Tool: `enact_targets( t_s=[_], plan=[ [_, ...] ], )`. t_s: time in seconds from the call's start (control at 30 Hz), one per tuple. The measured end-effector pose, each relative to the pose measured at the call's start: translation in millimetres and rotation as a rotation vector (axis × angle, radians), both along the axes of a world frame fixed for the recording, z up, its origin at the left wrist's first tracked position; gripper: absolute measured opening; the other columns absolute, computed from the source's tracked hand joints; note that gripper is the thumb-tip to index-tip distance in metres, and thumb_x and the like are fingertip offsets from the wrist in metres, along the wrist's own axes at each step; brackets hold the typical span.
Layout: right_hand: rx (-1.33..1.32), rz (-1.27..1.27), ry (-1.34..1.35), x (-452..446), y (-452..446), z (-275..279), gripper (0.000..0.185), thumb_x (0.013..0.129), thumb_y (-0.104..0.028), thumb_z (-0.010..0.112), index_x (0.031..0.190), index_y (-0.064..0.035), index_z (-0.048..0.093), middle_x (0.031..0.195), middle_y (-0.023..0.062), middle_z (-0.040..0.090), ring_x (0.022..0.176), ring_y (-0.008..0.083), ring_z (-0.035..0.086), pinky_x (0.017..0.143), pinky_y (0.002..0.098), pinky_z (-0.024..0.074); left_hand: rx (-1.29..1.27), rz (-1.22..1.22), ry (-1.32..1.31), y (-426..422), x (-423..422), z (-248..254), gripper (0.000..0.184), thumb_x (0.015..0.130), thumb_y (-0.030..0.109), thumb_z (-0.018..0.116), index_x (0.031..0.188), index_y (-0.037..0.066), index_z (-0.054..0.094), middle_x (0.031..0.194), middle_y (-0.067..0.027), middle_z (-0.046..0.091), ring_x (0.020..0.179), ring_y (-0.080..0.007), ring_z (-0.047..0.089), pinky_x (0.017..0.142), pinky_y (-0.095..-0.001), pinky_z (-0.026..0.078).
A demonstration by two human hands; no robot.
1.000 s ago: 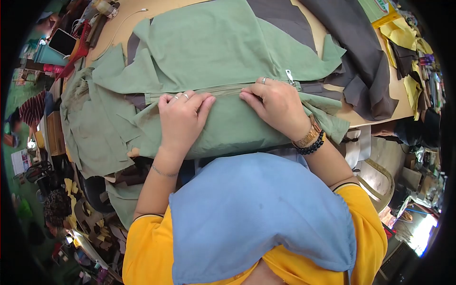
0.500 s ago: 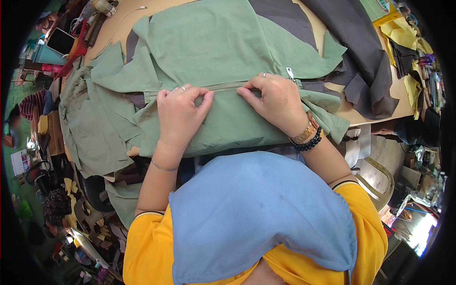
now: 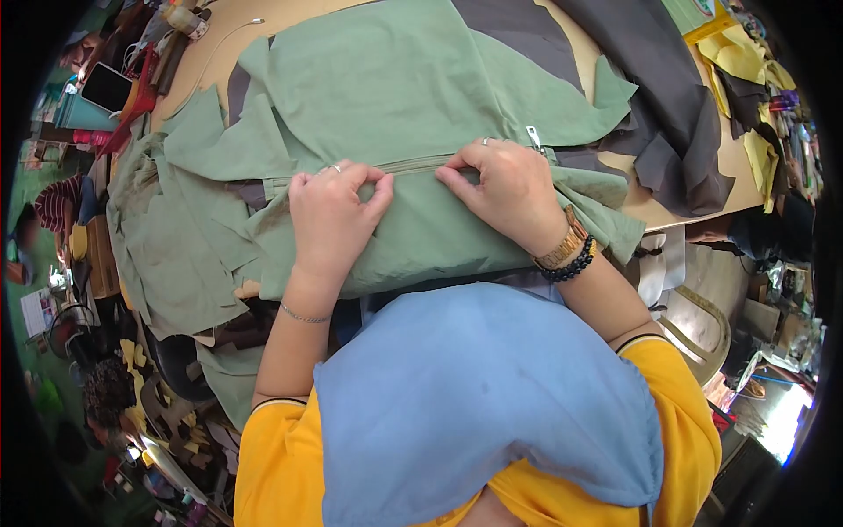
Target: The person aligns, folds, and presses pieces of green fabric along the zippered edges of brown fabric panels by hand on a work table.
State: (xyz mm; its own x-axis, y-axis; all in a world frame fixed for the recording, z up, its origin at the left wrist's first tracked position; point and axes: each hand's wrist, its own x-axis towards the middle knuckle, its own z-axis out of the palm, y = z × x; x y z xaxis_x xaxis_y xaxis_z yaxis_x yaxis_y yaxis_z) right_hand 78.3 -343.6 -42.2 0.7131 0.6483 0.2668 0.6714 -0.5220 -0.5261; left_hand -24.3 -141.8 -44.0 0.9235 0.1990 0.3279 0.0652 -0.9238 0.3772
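A green fabric piece (image 3: 378,83), shaped like part of a garment, lies spread on the table in front of me. Across it runs a closed zipper strip (image 3: 413,166), with a silver zipper pull (image 3: 533,136) at its right end. My left hand (image 3: 332,215) pinches the green fabric at the strip's left part, thumb against fingertip. Further right, my right hand (image 3: 509,189) pinches the same edge, just left of and below the pull. A short stretch of the strip shows between the two hands. What lies under my fingers is hidden.
Dark grey fabric (image 3: 676,114) lies on the table (image 3: 742,176) at the right. More green pieces (image 3: 176,255) are heaped at the left. Yellow cloth (image 3: 742,61) hangs at the far right. A phone (image 3: 105,89) and a white cable (image 3: 219,44) are at upper left. A chair (image 3: 702,325) stands lower right.
Both hands keep their pinch on the fabric in nearly the same place. The view has shifted slightly; nothing else visibly differs.
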Motion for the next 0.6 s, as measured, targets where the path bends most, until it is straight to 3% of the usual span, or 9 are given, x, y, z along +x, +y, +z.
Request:
enact_targets(
  t_s=[0.1,0.2,0.3,0.4,0.6],
  plan=[
    [0.008,0.002,-0.012,-1,0,-2,0.018,0.085,-0.024,0.079,0.081,-0.0077,0.073,0.072,0.0078,0.068,0.068,0.0263,0.067,0.062,0.0378,0.0522,0.015,0.008,0.062,0,-1,2,0.017,0.083,0.023,0.079,0.076,0.011,0.071,0.079,0.0011,0.069,0.069,-0.0194,0.062,0.071,-0.0359,0.038],
    [0.012,0.009,-0.025,0,0,-3,0.018,0.085,-0.024,0.079,0.081,-0.0080,0.073,0.072,0.0073,0.067,0.069,0.0259,0.066,0.062,0.0379,0.0521,0.171,0.000,0.001,-5,-3,3,0.016,0.084,0.026,0.079,0.088,0.011,0.075,0.094,0.0009,0.071,0.084,-0.0202,0.064,0.078,-0.0382,0.042],
    [0.015,0.014,-0.049,0,0,-3,0.017,0.084,-0.024,0.079,0.082,-0.0083,0.072,0.072,0.0068,0.066,0.069,0.0258,0.066,0.062,0.0379,0.0520,0.208,-0.177,-0.094,-14,-9,-2,0.032,0.086,0.030,0.078,0.111,0.011,0.074,0.114,-0.0019,0.068,0.103,-0.0234,0.063,0.090,-0.0413,0.045],
    [0.003,0.021,-0.093,-1,-1,-3,0.016,0.085,-0.023,0.078,0.083,-0.0087,0.072,0.072,0.0068,0.065,0.070,0.0261,0.066,0.063,0.0377,0.0521,0.153,-0.260,0.049,-34,-17,-1,0.048,0.087,0.032,0.077,0.127,0.008,0.068,0.125,-0.0053,0.065,0.114,-0.0256,0.061,0.096,-0.0414,0.044],
    [-0.031,-0.035,-0.109,-2,-25,8,0.011,0.087,-0.021,0.075,0.088,-0.0095,0.075,0.074,0.0081,0.065,0.072,0.0271,0.066,0.065,0.0387,0.0527,0.247,-0.216,0.124,-42,-26,-4,0.070,0.087,0.050,0.074,0.141,0.009,0.058,0.135,-0.0050,0.060,0.127,-0.0236,0.056,0.109,-0.0648,0.031]
  ],
)
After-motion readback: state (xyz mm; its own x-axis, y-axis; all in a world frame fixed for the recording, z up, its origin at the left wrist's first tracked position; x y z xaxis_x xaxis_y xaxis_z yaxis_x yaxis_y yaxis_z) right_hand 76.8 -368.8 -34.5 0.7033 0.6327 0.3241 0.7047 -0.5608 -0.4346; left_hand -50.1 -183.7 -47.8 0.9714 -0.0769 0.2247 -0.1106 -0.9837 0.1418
